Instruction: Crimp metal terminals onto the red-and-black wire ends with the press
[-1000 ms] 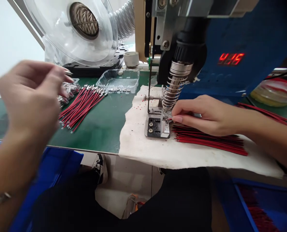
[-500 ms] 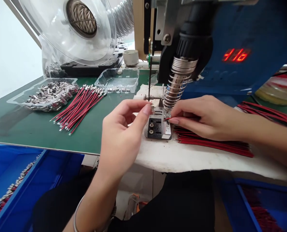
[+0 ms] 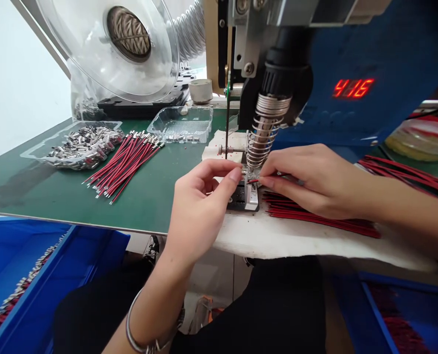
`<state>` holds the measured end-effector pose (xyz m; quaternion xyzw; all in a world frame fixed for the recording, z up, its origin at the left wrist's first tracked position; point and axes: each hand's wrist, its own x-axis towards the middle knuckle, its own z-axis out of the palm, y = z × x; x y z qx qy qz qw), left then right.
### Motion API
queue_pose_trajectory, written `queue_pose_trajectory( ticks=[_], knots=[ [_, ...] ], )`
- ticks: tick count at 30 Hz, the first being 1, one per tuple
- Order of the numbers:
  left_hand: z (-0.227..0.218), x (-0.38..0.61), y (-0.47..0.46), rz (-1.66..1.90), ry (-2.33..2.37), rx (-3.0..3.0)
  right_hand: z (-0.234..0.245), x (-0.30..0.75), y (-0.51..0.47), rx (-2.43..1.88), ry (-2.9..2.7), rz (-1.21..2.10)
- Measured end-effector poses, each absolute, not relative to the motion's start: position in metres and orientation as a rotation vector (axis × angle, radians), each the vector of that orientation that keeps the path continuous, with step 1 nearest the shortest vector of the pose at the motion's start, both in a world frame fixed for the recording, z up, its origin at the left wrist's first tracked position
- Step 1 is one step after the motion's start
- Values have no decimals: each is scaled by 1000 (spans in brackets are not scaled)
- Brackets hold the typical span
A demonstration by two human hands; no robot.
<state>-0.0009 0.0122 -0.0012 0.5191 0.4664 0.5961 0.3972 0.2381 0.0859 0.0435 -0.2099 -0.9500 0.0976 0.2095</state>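
Note:
My right hand (image 3: 310,182) is closed on a red-and-black wire (image 3: 253,181), whose end reaches over a small metal jig (image 3: 252,199). Opposite it, my left hand (image 3: 204,201) pinches a small silver metal connector (image 3: 243,172) at the jig's left side, mostly covered by the fingertips. Just above both hands stands a soldering iron (image 3: 266,130) wrapped in a coil spring, its tip close to the wire end. Under my right hand lies a bundle of red and black wires (image 3: 314,216) on a white cloth (image 3: 277,241).
Left on the green table mat (image 3: 145,206) lie finished-looking wires with metal ends (image 3: 126,162). Beside them are a tray of metal connectors (image 3: 88,145) and a clear plastic tray (image 3: 182,123). A blue machine (image 3: 351,118) shows 416. Blue bins (image 3: 67,265) hang below the edge.
My left hand has moved right, bringing the connector up to the jig and the wire end. My right hand stays nearly in place with the wire. The view has shifted slightly.

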Motion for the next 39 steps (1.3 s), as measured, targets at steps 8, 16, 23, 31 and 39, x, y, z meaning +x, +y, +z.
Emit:
queue_pose_trajectory(
  ticks=[8,16,23,31,39],
  knots=[
    [3,0,9,1486,1198,1355,39,239,86,-525,-2627,211],
    [3,-1,8,1483,1178,1333,39,237,84,-506,-2619,227],
    [2,-1,9,1485,1193,1372,38,237,84,-510,-2613,195],
    [1,0,5,1463,1195,1402,40,233,76,-562,-2544,134],
    [2,1,6,1477,1195,1408,42,231,72,-672,-2536,216]
  ],
)
